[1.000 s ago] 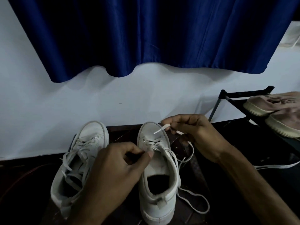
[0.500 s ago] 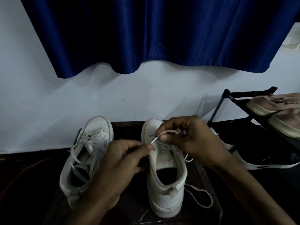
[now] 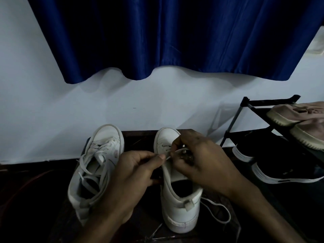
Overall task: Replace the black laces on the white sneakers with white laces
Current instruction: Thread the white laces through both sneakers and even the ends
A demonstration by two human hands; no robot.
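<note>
Two white sneakers stand side by side on a dark surface, toes toward the wall. The left sneaker (image 3: 98, 165) carries a loosely threaded white lace. Over the right sneaker (image 3: 178, 204) both my hands meet at the eyelets. My right hand (image 3: 198, 160) pinches the tip end of a white lace (image 3: 219, 213) near the front eyelets; the rest of that lace trails in a loop beside the heel. My left hand (image 3: 133, 176) pinches the shoe's eyelet edge with thumb and forefinger. No black lace shows.
A black shoe rack (image 3: 259, 106) stands at right with pinkish shoes (image 3: 298, 118) on top and black shoes with white soles (image 3: 273, 169) below. A blue curtain (image 3: 175, 37) hangs over the white wall behind.
My right hand has come down and left with the lace tip, from beside the toe to the eyelets, closing on my left hand. The view has shifted slightly.
</note>
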